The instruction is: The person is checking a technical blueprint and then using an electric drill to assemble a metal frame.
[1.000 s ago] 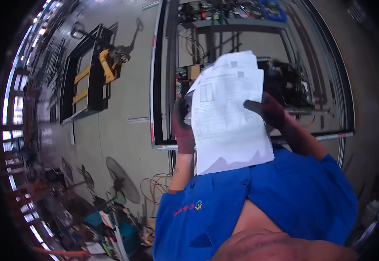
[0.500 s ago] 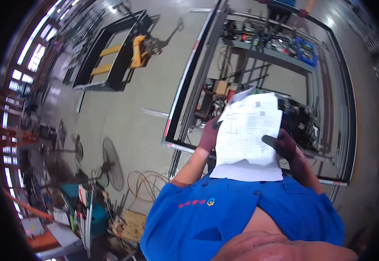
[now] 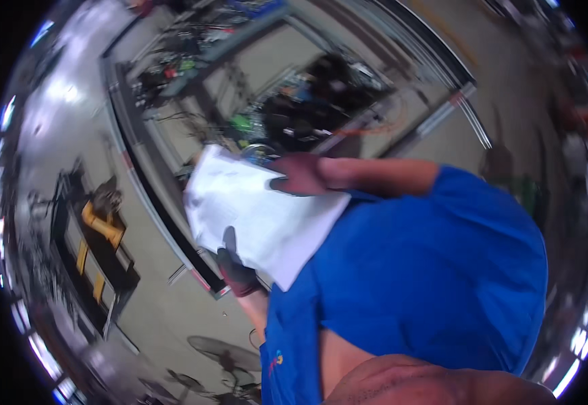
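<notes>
I hold a white sheaf of printed paper sheets [image 3: 257,212] in front of my blue shirt [image 3: 429,270]. My left hand [image 3: 236,266], in a dark maroon glove, grips the sheets' lower left edge with the thumb on top. My right hand [image 3: 300,174], also gloved, pinches the upper right edge, its bare forearm running off to the right. The view is blurred and tilted.
Beyond the paper stands a metal-framed workbench [image 3: 287,101] crowded with dark equipment, cables and green parts. A yellow and black frame [image 3: 98,229] lies on the grey floor at left. A floor fan [image 3: 219,351] stands at the lower edge.
The view has swung and rolled sharply, so the workbench and paper now appear tilted to the left. Both hands still hold the sheets, now closer to my chest.
</notes>
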Motion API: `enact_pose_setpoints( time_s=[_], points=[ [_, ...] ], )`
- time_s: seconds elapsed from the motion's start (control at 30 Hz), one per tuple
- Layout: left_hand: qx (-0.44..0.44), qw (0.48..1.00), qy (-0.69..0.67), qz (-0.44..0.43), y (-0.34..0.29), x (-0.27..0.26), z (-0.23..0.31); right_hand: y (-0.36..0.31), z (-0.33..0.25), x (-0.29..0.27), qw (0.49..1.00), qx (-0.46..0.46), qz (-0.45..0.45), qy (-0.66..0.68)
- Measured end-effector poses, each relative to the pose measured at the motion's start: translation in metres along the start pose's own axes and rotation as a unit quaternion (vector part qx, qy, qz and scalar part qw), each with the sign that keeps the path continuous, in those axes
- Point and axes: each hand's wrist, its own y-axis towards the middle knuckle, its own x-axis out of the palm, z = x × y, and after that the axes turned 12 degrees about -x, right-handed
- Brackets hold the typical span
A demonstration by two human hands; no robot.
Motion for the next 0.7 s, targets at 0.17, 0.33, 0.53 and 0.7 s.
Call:
enact_pose_setpoints(
  time_s=[0.17,0.33,0.53,0.7],
  points=[
    [0.013,0.96,0.194,0.201,0.001,0.107,0.013,-0.017,0.024,0.019,0.993,-0.076,0.048,0.079],
    [-0.001,0.935,0.205,0.291,0.001,0.103,0.031,-0.05,0.075,0.04,0.986,0.025,0.02,0.163],
    [0.067,0.91,0.161,0.375,0.008,0.049,0.06,-0.092,0.159,0.052,0.994,0.063,-0.015,0.084],
    [0.185,0.897,0.123,0.383,0.014,0.019,0.059,-0.118,0.198,0.045,0.996,0.08,-0.026,0.04]
  ],
)
